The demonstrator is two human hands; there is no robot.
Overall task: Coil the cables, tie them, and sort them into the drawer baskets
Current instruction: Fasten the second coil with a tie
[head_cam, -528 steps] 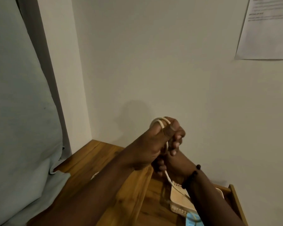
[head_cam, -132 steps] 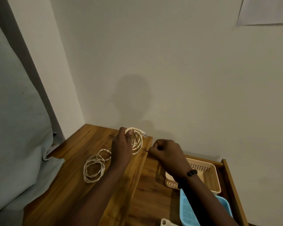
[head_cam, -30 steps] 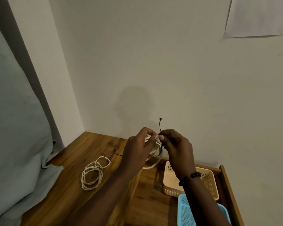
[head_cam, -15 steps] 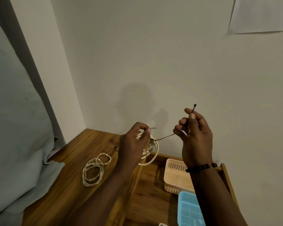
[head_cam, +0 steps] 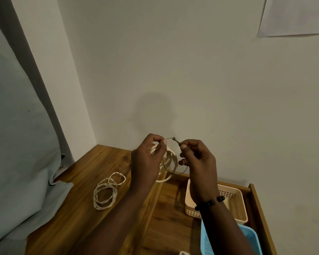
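Cream-white, the coiled cable (head_cam: 170, 162) hangs in the air at the centre of the frame, held up above the back edge of the wooden counter (head_cam: 77, 181) and the open drawer (head_cam: 173, 208). The left hand (head_cam: 147, 159) has its fingers curled round the coil, with thumb and forefinger pinching 1 end of a thin black tie (head_cam: 173, 173). The tie loops down through the coil and up again to the right hand (head_cam: 197, 159), whose thumb and forefinger pinch the other end just below its small head, the remaining fingers curled in. The 2 pinched ends sit near each other above the coil, not touching. A dark beaded bracelet (head_cam: 210, 202) circles the right wrist.

To the lower left of the hands, a second white cable (head_cam: 107, 192) lies in loose loops on the counter, well apart from the held coil. In the drawer at the lower right stand a beige perforated basket (head_cam: 234, 201) and, nearer the camera, a blue basket (head_cam: 247, 238); whether they touch cannot be told. Pale grey cloth (head_cam: 17, 144) fills the left of the frame, and a sheet of paper (head_cam: 295, 15) hangs on the wall at the upper right
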